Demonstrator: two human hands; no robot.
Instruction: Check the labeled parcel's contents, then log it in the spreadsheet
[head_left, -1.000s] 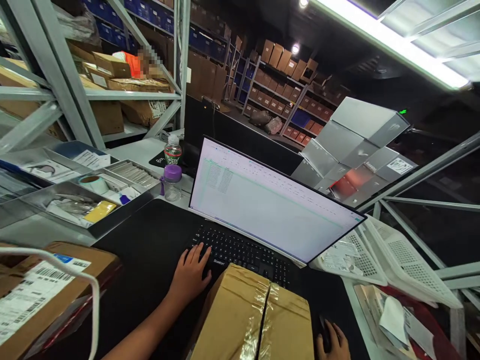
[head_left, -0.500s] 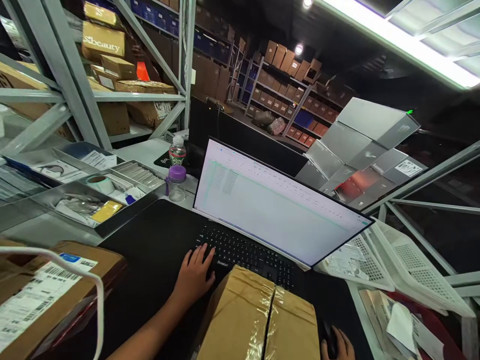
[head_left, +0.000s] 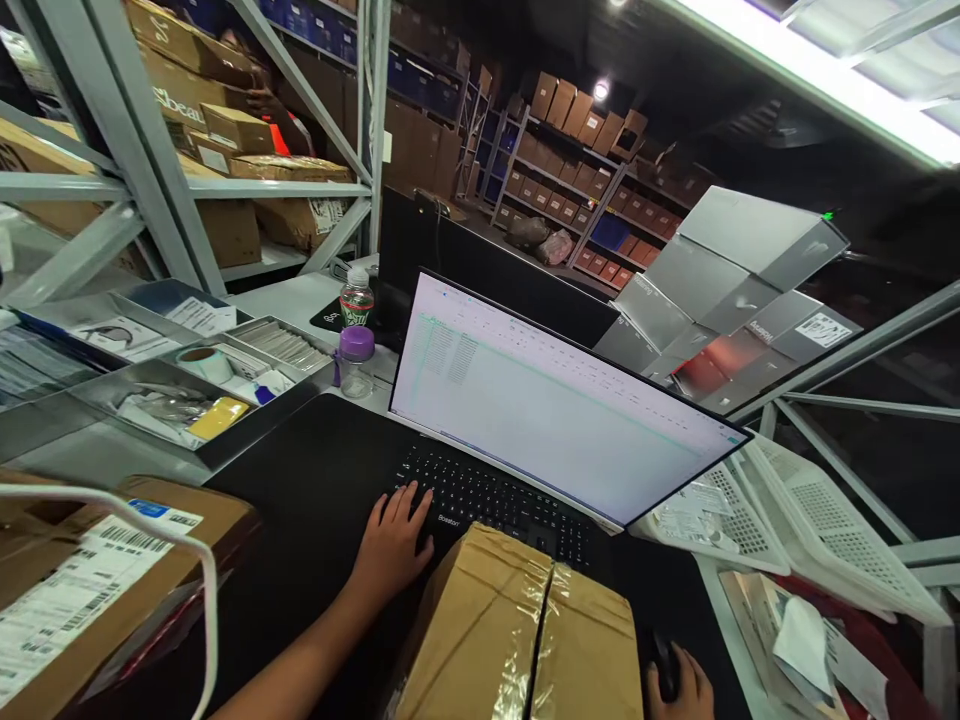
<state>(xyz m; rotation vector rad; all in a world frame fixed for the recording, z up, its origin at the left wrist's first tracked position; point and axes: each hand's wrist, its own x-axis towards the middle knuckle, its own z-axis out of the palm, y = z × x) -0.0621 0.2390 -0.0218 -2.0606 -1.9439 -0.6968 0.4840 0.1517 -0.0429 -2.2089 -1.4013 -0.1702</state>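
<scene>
My left hand (head_left: 391, 540) rests with its fingers spread on the left end of a black keyboard (head_left: 480, 492). At the lower right my right hand (head_left: 686, 685) is curled around a black computer mouse (head_left: 664, 664) on the dark desk mat (head_left: 315, 500). Between my hands stands a taped cardboard box (head_left: 487, 620), covering part of the keyboard's front edge. Behind the keyboard a tilted-looking monitor (head_left: 555, 400) shows a spreadsheet with a few filled columns at its left.
Left lie a labelled parcel (head_left: 150, 560), a white cable (head_left: 210, 600) and a sectioned tray (head_left: 262, 400) of small items. A purple-lidded jar (head_left: 357, 365) and a bottle (head_left: 356, 297) stand near the monitor. White baskets (head_left: 832, 530) and stacked silver boxes (head_left: 735, 270) are at right.
At the back left, a person's hand now shows by the stacked cartons, and the upper cartons look shifted. My left hand stays on the keyboard; my right stays on the mouse.
</scene>
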